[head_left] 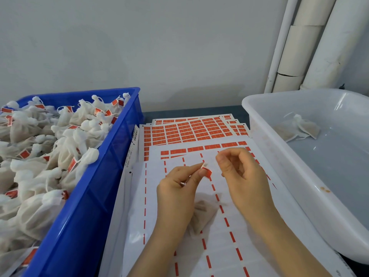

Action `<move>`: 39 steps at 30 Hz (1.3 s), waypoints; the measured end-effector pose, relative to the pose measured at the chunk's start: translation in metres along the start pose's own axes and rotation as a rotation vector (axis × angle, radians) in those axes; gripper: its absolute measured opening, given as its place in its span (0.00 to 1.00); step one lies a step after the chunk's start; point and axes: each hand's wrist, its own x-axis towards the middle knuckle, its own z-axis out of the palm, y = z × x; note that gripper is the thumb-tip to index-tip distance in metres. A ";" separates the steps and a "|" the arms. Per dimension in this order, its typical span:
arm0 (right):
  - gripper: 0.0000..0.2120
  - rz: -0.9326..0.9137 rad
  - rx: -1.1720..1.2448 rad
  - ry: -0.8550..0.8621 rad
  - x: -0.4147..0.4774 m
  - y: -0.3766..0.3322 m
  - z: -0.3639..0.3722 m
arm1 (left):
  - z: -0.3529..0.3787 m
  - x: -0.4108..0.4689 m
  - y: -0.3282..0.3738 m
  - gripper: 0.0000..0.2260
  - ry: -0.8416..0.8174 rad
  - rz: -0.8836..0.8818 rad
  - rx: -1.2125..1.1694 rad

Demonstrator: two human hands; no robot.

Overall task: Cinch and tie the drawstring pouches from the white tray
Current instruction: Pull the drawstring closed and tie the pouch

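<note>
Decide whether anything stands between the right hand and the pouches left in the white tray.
Only the near wall of the white tray, which rises between the right hand and the pouches; the hand would have to lift over its rim. Nothing else visible rises in that gap. The left hand pinches a red label.

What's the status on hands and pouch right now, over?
Left hand pinches red label. Right hand curled beside it, grip unclear. Drawstring pouch below left hand, over label sheet. Nothing blocking; spare pouches in white tray.
</note>
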 end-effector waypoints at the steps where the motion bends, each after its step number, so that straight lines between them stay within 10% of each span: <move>1: 0.10 0.017 0.015 0.000 0.000 0.000 -0.001 | -0.001 0.001 0.001 0.05 0.013 -0.029 -0.043; 11: 0.08 0.040 -0.055 -0.217 -0.004 0.005 0.010 | -0.005 0.001 0.008 0.03 0.121 -0.159 -0.281; 39: 0.03 0.031 0.113 -0.146 -0.004 0.003 0.006 | -0.007 -0.001 0.011 0.16 0.029 -0.220 -0.382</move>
